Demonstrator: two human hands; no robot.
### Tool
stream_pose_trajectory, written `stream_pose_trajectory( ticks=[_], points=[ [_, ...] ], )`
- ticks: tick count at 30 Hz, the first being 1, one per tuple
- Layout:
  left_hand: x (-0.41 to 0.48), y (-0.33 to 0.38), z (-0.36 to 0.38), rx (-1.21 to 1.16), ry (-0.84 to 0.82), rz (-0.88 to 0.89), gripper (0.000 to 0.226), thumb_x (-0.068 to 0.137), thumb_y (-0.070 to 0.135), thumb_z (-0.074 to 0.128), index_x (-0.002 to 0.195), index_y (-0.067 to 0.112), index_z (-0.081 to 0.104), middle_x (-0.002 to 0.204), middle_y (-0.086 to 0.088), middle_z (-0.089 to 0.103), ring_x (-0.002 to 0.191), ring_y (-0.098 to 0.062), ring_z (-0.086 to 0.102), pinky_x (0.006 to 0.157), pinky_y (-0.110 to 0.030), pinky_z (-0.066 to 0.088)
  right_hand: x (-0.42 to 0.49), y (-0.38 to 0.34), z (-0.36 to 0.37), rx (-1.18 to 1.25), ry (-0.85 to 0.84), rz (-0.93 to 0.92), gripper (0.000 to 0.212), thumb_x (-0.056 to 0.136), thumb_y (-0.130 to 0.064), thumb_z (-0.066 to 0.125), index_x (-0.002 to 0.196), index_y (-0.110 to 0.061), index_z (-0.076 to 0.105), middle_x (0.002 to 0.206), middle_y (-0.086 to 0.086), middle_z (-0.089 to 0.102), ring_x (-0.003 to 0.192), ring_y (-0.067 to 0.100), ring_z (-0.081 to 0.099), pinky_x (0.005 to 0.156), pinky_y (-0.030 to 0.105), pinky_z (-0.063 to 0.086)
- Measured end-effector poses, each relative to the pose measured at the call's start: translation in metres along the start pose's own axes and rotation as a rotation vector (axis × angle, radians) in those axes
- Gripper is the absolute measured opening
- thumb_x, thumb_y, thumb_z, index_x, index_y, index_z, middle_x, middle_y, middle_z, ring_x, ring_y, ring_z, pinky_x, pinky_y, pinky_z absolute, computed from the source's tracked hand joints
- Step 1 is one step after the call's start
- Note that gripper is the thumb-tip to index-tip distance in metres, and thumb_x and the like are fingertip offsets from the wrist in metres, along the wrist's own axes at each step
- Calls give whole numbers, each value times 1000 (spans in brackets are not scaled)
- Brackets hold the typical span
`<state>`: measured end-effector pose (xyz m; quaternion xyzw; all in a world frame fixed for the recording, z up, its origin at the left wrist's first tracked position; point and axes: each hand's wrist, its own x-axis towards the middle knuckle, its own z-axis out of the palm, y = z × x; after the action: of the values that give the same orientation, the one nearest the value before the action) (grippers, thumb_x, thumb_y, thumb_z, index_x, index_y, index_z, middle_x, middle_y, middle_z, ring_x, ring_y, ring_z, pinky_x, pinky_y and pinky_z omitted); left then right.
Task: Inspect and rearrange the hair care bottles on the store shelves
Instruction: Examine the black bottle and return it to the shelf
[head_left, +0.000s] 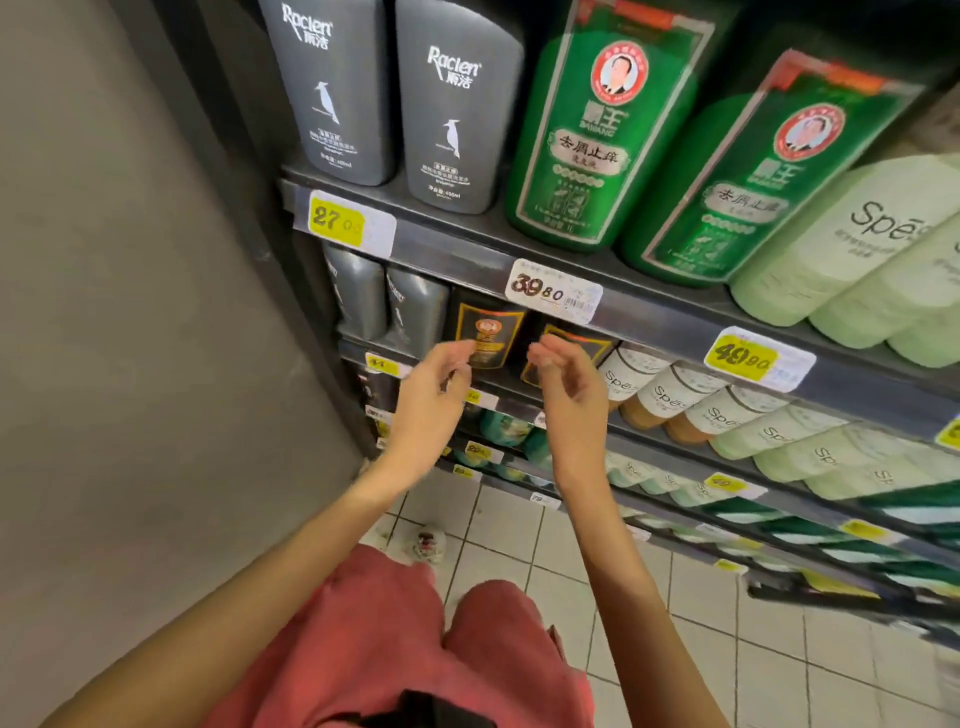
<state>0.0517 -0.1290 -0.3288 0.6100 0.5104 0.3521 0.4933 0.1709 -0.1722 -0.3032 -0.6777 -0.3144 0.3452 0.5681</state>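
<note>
Down low are red clothes (374, 649) and a white tiled floor (571, 561). A small crumpled thing (428, 543) lies on the tiles by the foot of the shelves.

Two bare arms reach out. The left hand (434, 395) and the right hand (569, 395) are side by side with a gap between them. Both have loose, bent fingers and hold nothing.

Just behind the hands, a black bottle (491, 332) with a gold label stands on the second shelf. I cannot tell if a finger touches it. Grey bottles (415, 312) stand left of it. Bottles with white labels (670, 395) stand in a row to the right.

Above is a dark grey shelf edge (467, 254) with a white price tag (553, 294) and two yellow price tags (345, 222). On top stand two tall grey bottles (457, 104), two green bottles (597, 130) and pale green bottles (857, 239).

A plain grey wall (130, 260) is on the left.
</note>
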Motion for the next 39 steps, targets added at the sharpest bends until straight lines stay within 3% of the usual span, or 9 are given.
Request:
stream_pose_trajectory(
  ticks=[6, 10, 13, 22, 25, 27, 28, 30, 39],
  points=[
    [-10, 4, 21, 54, -65, -34, 32, 95, 8, 45, 127, 7, 52, 126, -4, 58, 120, -13, 51, 104, -26, 38, 1, 20, -26, -82, 92, -61, 31, 92, 1, 51, 122, -3, 57, 120, 9, 62, 111, 15, 58, 99, 24, 45],
    [1, 14, 35, 45, -39, -27, 34, 96, 8, 45, 129, 7, 50, 129, -5, 56, 119, -13, 51, 103, -22, 37, 12, 27, -36, -245, 156, -191, 38, 91, -3, 55, 129, -4, 50, 116, -2, 52, 99, 4, 48, 89, 13, 38],
    [6, 15, 40, 11, -32, -32, 34, 96, 9, 45, 129, 8, 51, 128, -4, 57, 119, -10, 51, 99, -16, 36, 26, 28, -35, -375, 214, -333, 22, 89, -2, 57, 111, 3, 55, 99, 5, 50, 86, 9, 42, 74, 3, 32],
    [-2, -9, 48, -37, -2, -93, 33, 96, 7, 44, 127, 6, 53, 126, -2, 57, 118, -11, 51, 97, -14, 35, 60, 38, -30, -543, 112, -292, 19, 89, -7, 60, 102, 7, 57, 94, 12, 49, 89, 17, 39, 76, 18, 26],
    [-3, -10, 50, -39, 1, -111, 33, 96, 8, 44, 128, 8, 52, 128, -1, 56, 116, -8, 50, 97, -13, 34, 71, 40, -31, -580, 27, -249, 6, 91, -11, 58, 85, -11, 57, 87, 11, 53, 85, 24, 45, 73, 29, 32],
    [-4, -11, 50, -33, 4, -126, 34, 96, 9, 44, 129, 8, 52, 128, -1, 56, 118, -9, 49, 98, -15, 34, 74, 41, -32, -620, 14, -234, 16, 92, -14, 57, 78, -20, 53, 79, 8, 52, 81, 26, 45, 70, 29, 29],
    [-4, -12, 50, -29, 6, -131, 34, 96, 9, 45, 129, 9, 52, 129, -1, 56, 120, -10, 49, 99, -16, 34, 76, 42, -32, -625, 9, -233, 8, 92, -15, 57, 86, -12, 59, 83, 13, 57, 83, 30, 49, 72, 31, 33],
    [-5, -14, 50, -21, 6, -135, 34, 96, 10, 45, 129, 10, 52, 129, -2, 56, 121, -12, 49, 100, -19, 34, 80, 43, -33, -665, 0, -247, 23, 92, -17, 59, 104, 2, 62, 96, 21, 63, 91, 36, 56, 78, 34, 39],
    [-7, -22, 54, 1, -30, -168, 33, 96, 11, 45, 128, 11, 51, 128, -2, 57, 120, -13, 50, 100, -21, 35, 91, 54, -31, -797, 17, -236, 35, 88, -20, 65, 115, 0, 55, 104, 20, 61, 97, 33, 57, 84, 37, 42]
  ],
)
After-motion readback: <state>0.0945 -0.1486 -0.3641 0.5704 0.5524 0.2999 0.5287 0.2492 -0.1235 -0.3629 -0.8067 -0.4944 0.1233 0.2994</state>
